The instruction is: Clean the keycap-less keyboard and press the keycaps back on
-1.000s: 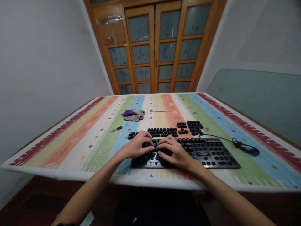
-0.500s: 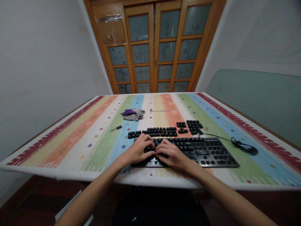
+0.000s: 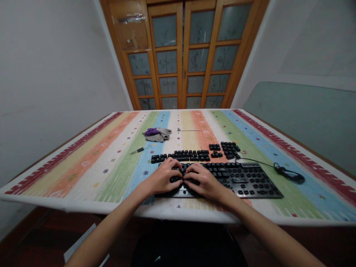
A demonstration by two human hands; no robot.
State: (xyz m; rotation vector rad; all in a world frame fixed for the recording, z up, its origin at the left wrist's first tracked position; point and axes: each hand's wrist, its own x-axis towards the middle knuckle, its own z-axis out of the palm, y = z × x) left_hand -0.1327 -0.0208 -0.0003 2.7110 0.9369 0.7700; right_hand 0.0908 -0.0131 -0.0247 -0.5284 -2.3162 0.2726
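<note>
A black keyboard (image 3: 257,181) lies near the table's front edge, its right part bare of keycaps and its middle upper part fitted with them. My left hand (image 3: 164,177) bends over its left part, thumb and index fingertips drawn close together. Facing it, my right hand (image 3: 204,181) is curled likewise, and the fingertips of both hands meet low over the board. Whatever small thing they pinch is hidden. Just behind the keyboard, loose black keycaps (image 3: 191,154) are laid out in rows, with another group of keycaps (image 3: 230,149) to the right.
A grey and purple cloth (image 3: 157,135) lies at the back left. Nearer is a small wire tool with a black grip (image 3: 140,150). A thin rod (image 3: 189,130) lies farther back. The coiled cable (image 3: 289,174) rests right of the keyboard on the striped tablecloth (image 3: 111,170).
My right hand's fingers have lifted and bent slightly, and its fingertips have shifted a little. Both hands stay over the same part of the keyboard. Nothing else has visibly moved.
</note>
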